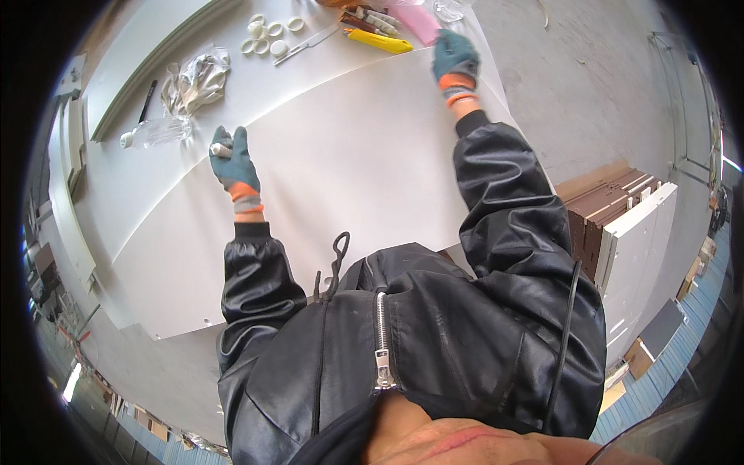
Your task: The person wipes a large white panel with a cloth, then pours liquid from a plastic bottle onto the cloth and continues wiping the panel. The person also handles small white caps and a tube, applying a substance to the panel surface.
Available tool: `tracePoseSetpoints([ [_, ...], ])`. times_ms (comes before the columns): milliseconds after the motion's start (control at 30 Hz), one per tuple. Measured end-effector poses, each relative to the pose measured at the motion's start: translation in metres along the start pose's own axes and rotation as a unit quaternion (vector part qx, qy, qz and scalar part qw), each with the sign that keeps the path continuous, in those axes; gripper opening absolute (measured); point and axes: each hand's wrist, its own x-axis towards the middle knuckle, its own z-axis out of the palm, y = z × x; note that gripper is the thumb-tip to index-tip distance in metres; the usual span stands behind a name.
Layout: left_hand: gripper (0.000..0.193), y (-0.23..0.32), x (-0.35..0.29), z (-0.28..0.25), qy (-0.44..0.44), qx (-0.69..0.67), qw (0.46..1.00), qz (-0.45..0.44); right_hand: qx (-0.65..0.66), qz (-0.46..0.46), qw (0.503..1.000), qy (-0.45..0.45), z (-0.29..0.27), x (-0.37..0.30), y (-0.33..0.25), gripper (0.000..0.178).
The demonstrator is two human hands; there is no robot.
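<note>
A large white panel (pixel 333 155) with a curved-looking far edge lies in front of me on another white surface. My left hand (pixel 235 164), in a grey-green glove with an orange cuff, is over the panel's left part. Its fingers curl around a small pale piece (pixel 222 150) whose kind I cannot make out. Farther off to the right, my right hand (pixel 456 60), gloved alike, is at the panel's far right corner beside a pink sheet or bag (pixel 415 22). Its fingers look curled in; what they hold, if anything, is hidden.
Beyond the panel lie a yellow utility knife (pixel 380 41), several white round caps (pixel 275 29), a white slim tool (pixel 308 43), a clear plastic bottle (pixel 159 132), a crumpled clear bag (pixel 198 80) and a black pen (pixel 148 101). Brown and white boards (pixel 639 232) stand stacked at right.
</note>
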Motion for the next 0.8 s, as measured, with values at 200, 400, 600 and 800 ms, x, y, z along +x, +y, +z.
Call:
tracePoseSetpoints([
  [200,0.025,0.054,-0.075,0.041,-0.08,-0.071,0.982,-0.159,-0.129,0.159,0.96,-0.191,-0.031,0.021,0.093,0.038],
  [400,0.018,0.101,-0.111,0.083,-0.201,0.028,0.962,-0.182,-0.138,0.072,0.967,-0.203,-0.016,0.028,0.121,0.036],
  [600,0.02,0.126,-0.127,0.097,-0.24,0.048,0.952,-0.184,-0.227,0.056,0.944,-0.234,-0.016,0.024,0.103,0.028],
  [800,0.02,0.138,-0.144,0.102,-0.255,0.039,0.948,-0.188,-0.27,0.036,0.917,-0.291,-0.023,0.031,0.093,0.028],
])
